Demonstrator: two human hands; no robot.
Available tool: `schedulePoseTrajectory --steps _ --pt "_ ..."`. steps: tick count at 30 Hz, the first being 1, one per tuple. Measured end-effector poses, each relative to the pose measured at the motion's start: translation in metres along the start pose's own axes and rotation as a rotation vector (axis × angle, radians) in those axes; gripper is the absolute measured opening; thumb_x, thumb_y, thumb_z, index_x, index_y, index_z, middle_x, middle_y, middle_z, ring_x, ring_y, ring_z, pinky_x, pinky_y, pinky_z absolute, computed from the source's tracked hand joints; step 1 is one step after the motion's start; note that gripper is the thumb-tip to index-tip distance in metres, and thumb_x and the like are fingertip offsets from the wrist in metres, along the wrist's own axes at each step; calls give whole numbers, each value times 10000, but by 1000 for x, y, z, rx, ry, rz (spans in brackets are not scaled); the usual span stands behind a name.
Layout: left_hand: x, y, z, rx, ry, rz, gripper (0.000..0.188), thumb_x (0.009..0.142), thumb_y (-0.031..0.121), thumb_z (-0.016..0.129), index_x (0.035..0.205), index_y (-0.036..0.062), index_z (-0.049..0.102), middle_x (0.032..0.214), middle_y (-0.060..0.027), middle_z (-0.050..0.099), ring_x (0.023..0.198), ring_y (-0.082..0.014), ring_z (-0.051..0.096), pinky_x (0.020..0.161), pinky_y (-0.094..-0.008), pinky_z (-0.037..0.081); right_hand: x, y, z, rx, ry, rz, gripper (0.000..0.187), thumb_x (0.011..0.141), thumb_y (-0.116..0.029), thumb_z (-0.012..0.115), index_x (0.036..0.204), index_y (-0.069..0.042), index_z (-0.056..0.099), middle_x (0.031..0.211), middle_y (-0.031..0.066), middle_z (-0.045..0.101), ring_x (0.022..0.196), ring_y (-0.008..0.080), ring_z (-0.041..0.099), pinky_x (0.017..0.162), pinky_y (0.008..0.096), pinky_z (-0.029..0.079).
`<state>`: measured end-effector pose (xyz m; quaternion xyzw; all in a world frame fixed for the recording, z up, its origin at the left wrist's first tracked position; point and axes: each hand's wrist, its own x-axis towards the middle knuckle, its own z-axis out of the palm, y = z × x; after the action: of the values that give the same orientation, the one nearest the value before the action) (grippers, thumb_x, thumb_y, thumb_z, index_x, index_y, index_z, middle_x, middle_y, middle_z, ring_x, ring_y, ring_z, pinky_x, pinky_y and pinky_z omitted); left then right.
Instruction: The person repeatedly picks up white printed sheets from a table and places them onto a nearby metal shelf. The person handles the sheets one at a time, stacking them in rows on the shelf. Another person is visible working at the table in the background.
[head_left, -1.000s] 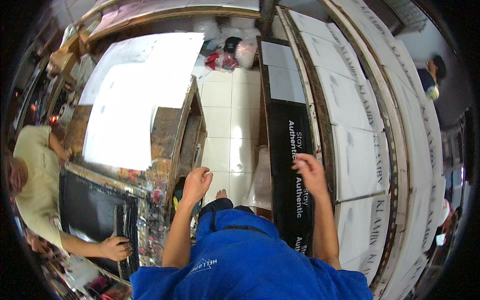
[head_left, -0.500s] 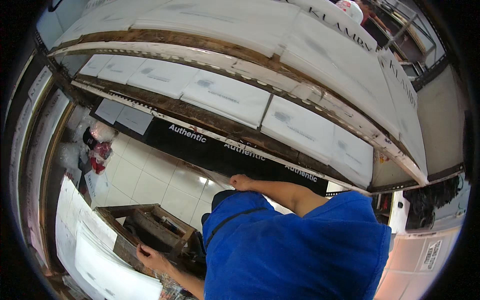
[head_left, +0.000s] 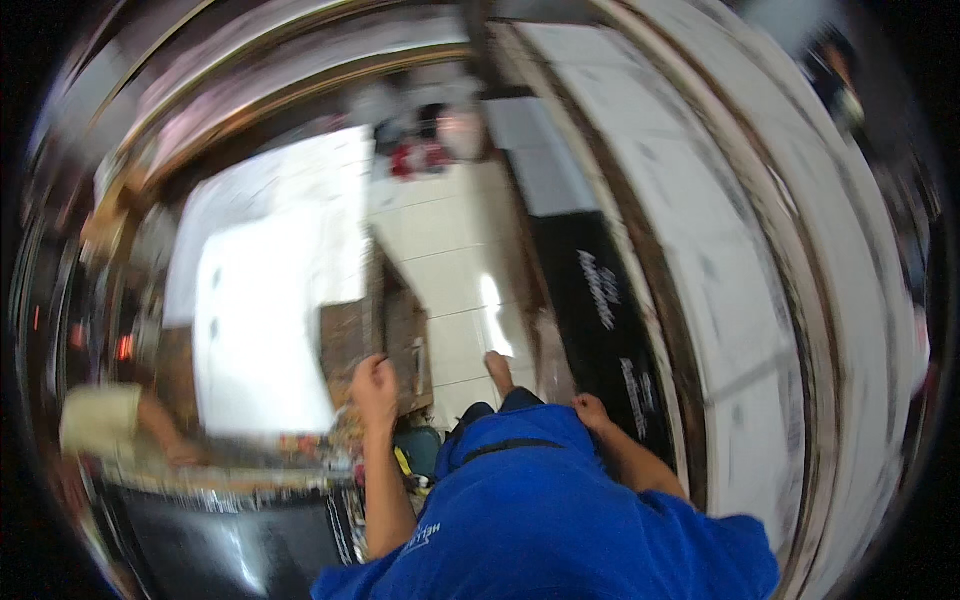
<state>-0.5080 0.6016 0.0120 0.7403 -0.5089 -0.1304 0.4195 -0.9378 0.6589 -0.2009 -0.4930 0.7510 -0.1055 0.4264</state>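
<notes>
My left hand [head_left: 375, 393] hovers by the near right edge of a worn wooden table [head_left: 345, 340], fingers loosely curled, with nothing visible in them. Next to it on the table lie a stack of large white sheets [head_left: 262, 320] and, further back, more white sheets [head_left: 300, 175]. Low beside the shelf rack, my right hand [head_left: 592, 412] is curled closed and seems to hold nothing. It is nearest to a black printed panel [head_left: 600, 290] along the bottom shelf. Motion blur softens the picture.
On the right, a rack holds white sheet stacks [head_left: 690, 210] on its shelves. A co-worker's arm [head_left: 165, 430] rests at the table's left end, beside a glossy black surface [head_left: 225, 540]. Plastic-wrapped and red items [head_left: 425, 150] lie past the tiled floor [head_left: 440, 235].
My view has swung left, so the rack now stands on the right and the table shows more fully. The co-worker's arm has come into view. Both my hands are still curled.
</notes>
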Motion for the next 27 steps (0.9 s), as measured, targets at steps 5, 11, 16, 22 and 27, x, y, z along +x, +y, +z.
schedulePoseTrajectory --steps 5,11,16,22,27 --pt "14 10 -2 51 -77 -57 152 817 141 607 899 18 645 850 -138 651 774 -314 639 680 -405 497 80 -16 6 -14 -130 -121 203 920 -213 578 813 -42 604 735 -6 552 652 118 478 619 280 429" --pt "13 3 7 165 -39 -121 169 823 202 608 873 44 639 795 -117 634 750 -306 628 681 -432 478 142 -112 -8 -138 -314 -110 153 909 -180 578 887 -31 606 755 17 567 692 105 509 644 258 433" --pt "24 14 1 3 18 -256 184 830 192 610 906 31 655 809 -132 643 725 -286 636 647 -390 492 210 -134 -6 -164 -375 -234 197 882 -207 594 921 -20 642 822 103 665 710 184 624 672 330 496" --pt "40 33 -14 -162 266 -331 152 848 142 596 896 4 636 781 -143 626 680 -256 609 617 -349 474 237 -189 -11 -41 -545 -107 80 894 -88 543 953 -44 575 788 66 612 627 180 608 526 302 497" --pt "89 53 -56 -7 560 -302 132 845 123 605 901 7 637 754 -126 606 640 -215 583 593 -326 462 254 -208 -15 -11 -590 -96 93 904 -93 536 961 -27 568 812 70 614 634 177 612 509 293 492"
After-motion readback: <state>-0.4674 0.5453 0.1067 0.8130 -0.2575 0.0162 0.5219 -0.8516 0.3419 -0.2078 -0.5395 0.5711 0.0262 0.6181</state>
